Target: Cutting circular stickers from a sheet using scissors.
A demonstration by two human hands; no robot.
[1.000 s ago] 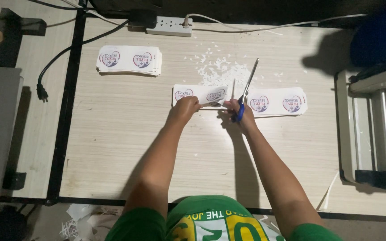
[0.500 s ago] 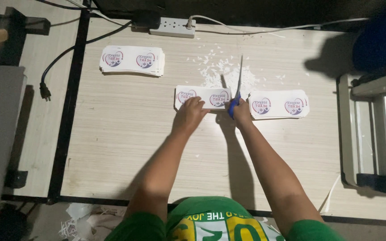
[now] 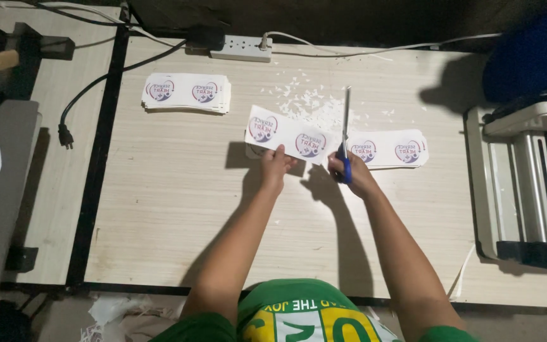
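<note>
Cutting: your right hand [image 3: 354, 176] grips blue-handled scissors [image 3: 345, 136], blades pointing away from you, tips up near the paper scraps [image 3: 308, 101].
Left hand: your left hand [image 3: 275, 166] pinches the near edge of a white sticker sheet [image 3: 284, 133], fingers closed on it; sheet is lifted and tilted, right end meeting the scissor blades.
Right hand state: closed around the scissor handles, fingers through the loops; whether the blades are apart or together you cannot tell from here.
Sticker sheet: white strip with two round printed labels, held over the middle of the counter [image 3: 178, 209], casting a shadow just below your left hand.
Right stack: a pile of similar sheets [image 3: 394, 149] lies flat just right of the scissors, touching or nearly under the blades.
Left stack: another pile of label sheets [image 3: 187, 92] sits at the far left of the counter, well apart from both hands.
Scraps: small white offcuts scattered on the counter beyond the held sheet.
Power strip: white power strip [image 3: 242, 47] at the far edge, a cable running right from it.
Black plug: a loose plug and cord [image 3: 66, 135] lies off the counter's left edge.
Machine: a white roller machine [image 3: 527, 183] stands at the right edge of the counter.
</note>
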